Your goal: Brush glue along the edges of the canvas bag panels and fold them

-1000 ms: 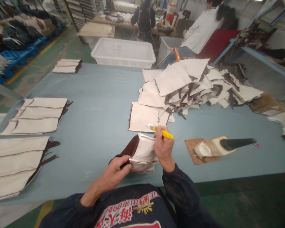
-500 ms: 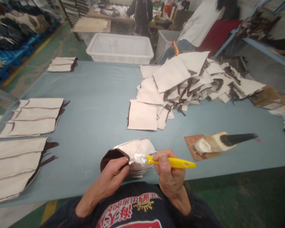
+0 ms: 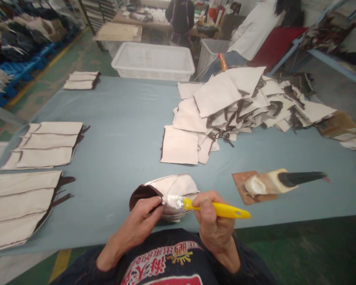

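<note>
A cream fabric piece with a dark brown edge (image 3: 178,184) lies at the table's front edge, its brown side opened up. My left hand (image 3: 142,219) pinches that brown edge between thumb and fingers. In my right hand (image 3: 215,219) is a yellow-handled brush (image 3: 230,210), its white-coated bristles touching the fabric beside my left fingertips. To the right, a pale container with a black handle (image 3: 273,182) rests on a brown board (image 3: 240,186).
A large heap of cream pieces (image 3: 219,93) covers the back right of the blue-grey table (image 3: 118,130). Overlapping pieces (image 3: 23,202) line the left side. Behind stand a white bin (image 3: 154,59) and a person in white (image 3: 255,29).
The whole view has shifted slightly, so the table's contents appear a little further right. Both hands keep their hold, and the brush stays against the fabric near my left fingertips.
</note>
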Demonstrator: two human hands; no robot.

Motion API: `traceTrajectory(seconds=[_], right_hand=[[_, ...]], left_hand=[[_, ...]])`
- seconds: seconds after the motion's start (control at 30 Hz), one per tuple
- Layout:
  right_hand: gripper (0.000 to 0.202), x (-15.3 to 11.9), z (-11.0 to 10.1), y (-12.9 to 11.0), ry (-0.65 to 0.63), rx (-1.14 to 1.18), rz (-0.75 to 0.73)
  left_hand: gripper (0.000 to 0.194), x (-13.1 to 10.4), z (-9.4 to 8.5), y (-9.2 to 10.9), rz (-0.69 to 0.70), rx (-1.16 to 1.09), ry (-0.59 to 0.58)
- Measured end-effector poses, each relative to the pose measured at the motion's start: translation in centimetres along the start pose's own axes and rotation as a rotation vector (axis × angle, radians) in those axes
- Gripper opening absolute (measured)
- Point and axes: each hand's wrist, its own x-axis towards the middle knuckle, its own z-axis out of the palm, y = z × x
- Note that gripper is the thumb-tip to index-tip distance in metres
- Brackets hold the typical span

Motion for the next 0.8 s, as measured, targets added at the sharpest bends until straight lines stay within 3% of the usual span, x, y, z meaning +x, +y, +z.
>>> traceTrajectory(seconds=[0.07,0.2,0.33,0.43,0.6,0.8], right_hand=[[0.034,0.1,0.0,0.2,0.034,-0.001,0.008],[0.034,0.4,0.2,0.3,-0.06,0.056,0.01],[0.039,1.4,-0.3,-0.2,-0.024,0.213,0.175],[0.044,2.8,-1.2,-0.9,0.006,0.279,0.242],[0.047,4.1,-1.8,-1.5,0.121,0.272,0.154],[0.039,3.5,-0.6,1.1,0.032,0.08,0.004]], left_hand=[[0.032,0.1,0.0,0.0,-0.006,0.019,0.025],[0.028,0.5,-0.1,0.2,0.002,-0.064,-0.015],[0.03,1.2,-0.4,0.4,-0.068,-0.126,0.033],[0.025,2.1,-0.8,0.8,-0.174,-0.278,-0.003],[0.036,3.3,-1.6,1.6,-0.367,-0.65,-0.139],[0.044,3.5,-1.4,2.2,-0.479,-0.839,-0.21]])
